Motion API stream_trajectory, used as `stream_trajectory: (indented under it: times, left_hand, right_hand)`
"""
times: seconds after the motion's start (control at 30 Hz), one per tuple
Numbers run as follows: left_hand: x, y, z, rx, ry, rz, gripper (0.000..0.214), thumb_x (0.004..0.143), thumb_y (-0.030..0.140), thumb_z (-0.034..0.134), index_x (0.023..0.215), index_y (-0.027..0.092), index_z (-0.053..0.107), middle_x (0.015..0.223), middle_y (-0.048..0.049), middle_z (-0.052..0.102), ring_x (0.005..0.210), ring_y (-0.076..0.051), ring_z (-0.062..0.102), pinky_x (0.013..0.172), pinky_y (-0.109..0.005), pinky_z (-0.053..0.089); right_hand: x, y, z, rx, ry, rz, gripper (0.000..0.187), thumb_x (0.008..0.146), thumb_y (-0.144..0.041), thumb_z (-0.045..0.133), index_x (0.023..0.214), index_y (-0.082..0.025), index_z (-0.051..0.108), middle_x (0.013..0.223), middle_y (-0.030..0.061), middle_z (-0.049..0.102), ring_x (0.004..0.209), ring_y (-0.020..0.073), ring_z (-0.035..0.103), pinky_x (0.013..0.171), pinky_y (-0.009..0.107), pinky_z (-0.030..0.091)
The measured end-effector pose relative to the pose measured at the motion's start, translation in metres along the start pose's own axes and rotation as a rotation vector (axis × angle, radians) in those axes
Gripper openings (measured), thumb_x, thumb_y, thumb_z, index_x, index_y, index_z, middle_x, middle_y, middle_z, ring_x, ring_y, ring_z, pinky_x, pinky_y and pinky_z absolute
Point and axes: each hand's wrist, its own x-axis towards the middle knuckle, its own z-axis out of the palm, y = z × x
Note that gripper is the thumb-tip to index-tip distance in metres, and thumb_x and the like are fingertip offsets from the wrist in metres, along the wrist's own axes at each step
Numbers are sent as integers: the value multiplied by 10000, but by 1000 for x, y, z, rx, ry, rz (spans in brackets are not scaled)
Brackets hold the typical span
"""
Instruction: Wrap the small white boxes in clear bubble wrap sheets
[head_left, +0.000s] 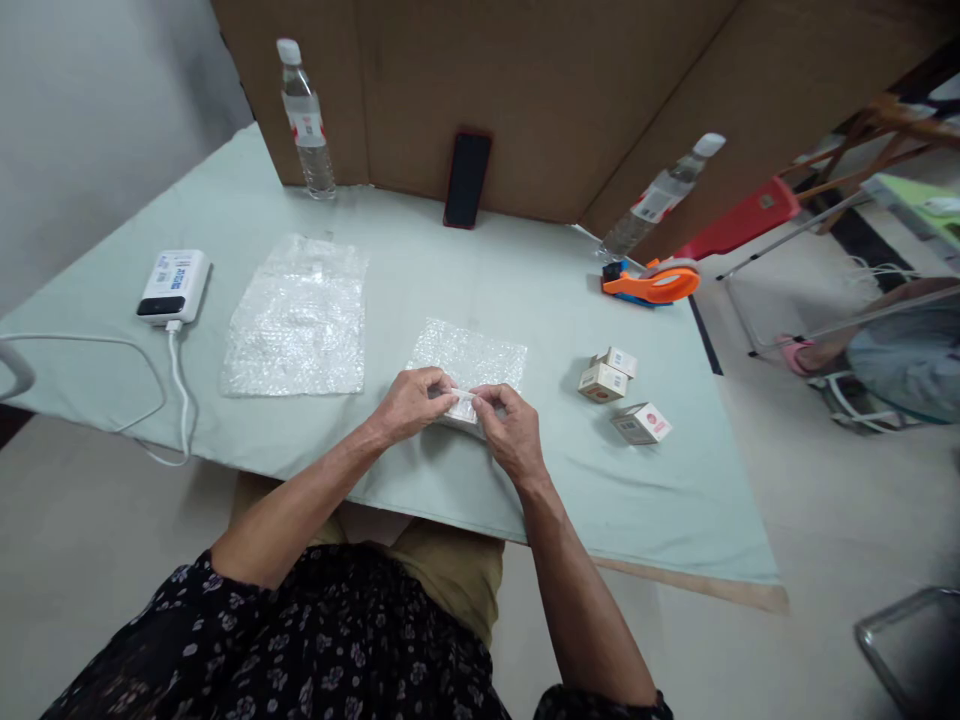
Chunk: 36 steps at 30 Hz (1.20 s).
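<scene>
left hand (411, 402), right hand (511, 432) pinching bubble wrap (472, 358), boxes (604, 381) illegibly labelled

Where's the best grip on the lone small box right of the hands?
Pinch the lone small box across its two long side faces, coming from above. It lies flat on the table, apart from the other two boxes, so both sides are free.

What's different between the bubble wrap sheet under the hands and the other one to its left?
The small bubble wrap sheet is clearly smaller than the large bubble wrap sheet. The left hand and right hand pinch the small sheet's near edge around something white; nothing touches the large sheet. The small sheet's near edge is lifted; the large sheet lies spread out. Both are clear plastic on the pale green tablecloth.
</scene>
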Motion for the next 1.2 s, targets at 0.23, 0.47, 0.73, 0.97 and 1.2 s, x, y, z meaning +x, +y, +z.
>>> stream_trajectory:
  times: [0.23,0.47,0.73,0.97,1.2]
  left_hand:
    - [-13,1,-3,3,-40,-12,106,760,275,647,731,176,671,804,-20,720,753,-157,629,684,-260,466]
    - [-9,6,-5,42,-91,-20,98,747,248,629,696,166,650,706,-1,656,688,-136,573,644,-250,424]
    - [-15,0,-20,79,-96,-14,129,749,297,606,763,170,626,738,6,618,708,-142,539,662,-269,414]
    - [-26,-6,-33,318,-32,-188,218,824,252,548,1003,174,645,798,-15,640,752,-173,587,748,-303,469]
    - [-37,1,-25,808,58,-247,350,899,352,533,1164,129,588,1131,-162,634,1022,-285,636,852,-363,485]
  right_hand:
    - [-17,-1,3,-13,2,-3,144,897,-343,555,872,-234,645,922,33,741,873,209,669,833,348,510]
    - [-39,-32,-14,-491,152,-310,190,957,-244,514,1050,-254,678,1129,86,708,1068,288,592,937,472,411]
    - [-47,-34,9,-754,-81,-534,241,959,-144,483,1145,-179,632,1115,98,689,1028,257,556,890,391,401]
    - [-32,-39,11,-900,-158,-478,236,952,-272,572,1178,-234,628,1010,58,659,911,239,505,802,381,325]
    - [-26,-44,12,-958,-201,-496,231,956,-300,570,1169,-228,623,979,60,640,888,229,477,796,384,277]
